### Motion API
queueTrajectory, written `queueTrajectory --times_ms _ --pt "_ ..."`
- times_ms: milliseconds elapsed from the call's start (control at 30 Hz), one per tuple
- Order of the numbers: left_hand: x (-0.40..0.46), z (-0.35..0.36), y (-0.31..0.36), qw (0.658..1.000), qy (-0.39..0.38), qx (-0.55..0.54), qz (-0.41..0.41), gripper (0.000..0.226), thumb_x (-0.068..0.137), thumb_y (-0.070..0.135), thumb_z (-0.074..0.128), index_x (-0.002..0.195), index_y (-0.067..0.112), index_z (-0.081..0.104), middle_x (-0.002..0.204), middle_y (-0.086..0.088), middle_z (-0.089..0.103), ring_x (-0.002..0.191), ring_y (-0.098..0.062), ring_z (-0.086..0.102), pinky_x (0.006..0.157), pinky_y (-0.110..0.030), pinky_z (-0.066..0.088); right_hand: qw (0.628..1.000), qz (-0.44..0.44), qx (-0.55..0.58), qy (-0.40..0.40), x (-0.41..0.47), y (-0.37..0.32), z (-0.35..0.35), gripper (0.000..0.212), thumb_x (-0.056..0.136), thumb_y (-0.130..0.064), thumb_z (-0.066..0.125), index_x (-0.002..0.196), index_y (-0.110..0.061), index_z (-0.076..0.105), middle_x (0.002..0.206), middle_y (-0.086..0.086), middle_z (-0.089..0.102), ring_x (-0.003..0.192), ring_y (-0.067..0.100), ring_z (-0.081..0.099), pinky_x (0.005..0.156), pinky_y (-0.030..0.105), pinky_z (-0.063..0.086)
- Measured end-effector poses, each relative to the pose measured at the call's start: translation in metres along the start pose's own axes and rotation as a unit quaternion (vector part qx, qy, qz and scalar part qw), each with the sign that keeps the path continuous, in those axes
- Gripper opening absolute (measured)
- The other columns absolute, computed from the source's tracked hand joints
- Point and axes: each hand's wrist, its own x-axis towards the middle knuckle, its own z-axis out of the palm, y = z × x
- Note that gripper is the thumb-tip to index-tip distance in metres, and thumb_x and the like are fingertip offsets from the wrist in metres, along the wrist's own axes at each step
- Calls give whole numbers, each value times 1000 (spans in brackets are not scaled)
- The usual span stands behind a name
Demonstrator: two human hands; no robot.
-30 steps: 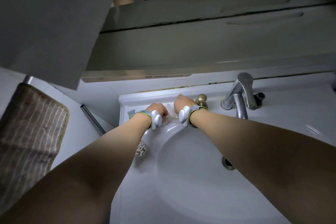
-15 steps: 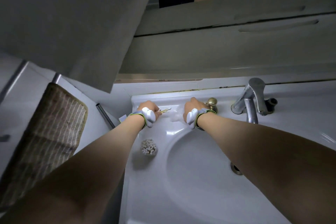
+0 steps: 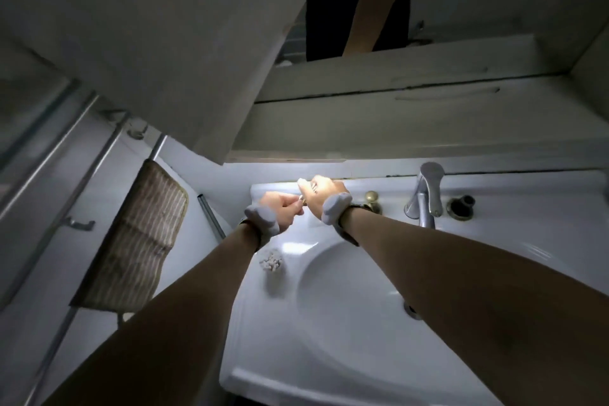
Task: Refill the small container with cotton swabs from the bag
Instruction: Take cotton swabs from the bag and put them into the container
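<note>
A small round container (image 3: 272, 265) packed with white-tipped cotton swabs stands on the sink's left ledge, just under my left forearm. My left hand (image 3: 281, 208) is raised above the back ledge, its fingers pinched on a few cotton swabs (image 3: 301, 198). Close to its right, my right hand (image 3: 324, 191) is closed on the clear plastic bag (image 3: 304, 183), which is mostly hidden in the hand and washed out by bright light. Both wrists wear grey bands.
The white sink (image 3: 346, 306) fills the lower middle, with a chrome faucet (image 3: 426, 194) and a brass knob (image 3: 372, 197) on the back ledge. A striped towel (image 3: 138, 241) hangs at the left. A cabinet (image 3: 395, 122) overhangs the back ledge.
Both hands have lifted off the back ledge and come closer together. My left hand now shows swabs pinched in its fingers. The camera has tilted up and left.
</note>
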Motion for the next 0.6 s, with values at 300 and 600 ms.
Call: queueTrajectory --times_ms 300,600 --pt "-63 8 17 987 26 -159 7 23 88 24 73 97 3 77 71 -5 68 55 -11 50 56 -22 49 997 -65 48 -6 -53 -7 -17 37 97 -37 38 81 -12 58 85 4 62 84 29 57 65 31 35" --pt "-87 16 18 981 20 -193 1 24 84 16 77 91 -6 70 70 -8 72 56 -11 63 55 -19 53 994 -53 91 -10 -90 -3 -27 37 99 -49 46 72 -25 51 77 0 64 75 22 60 64 28 42"
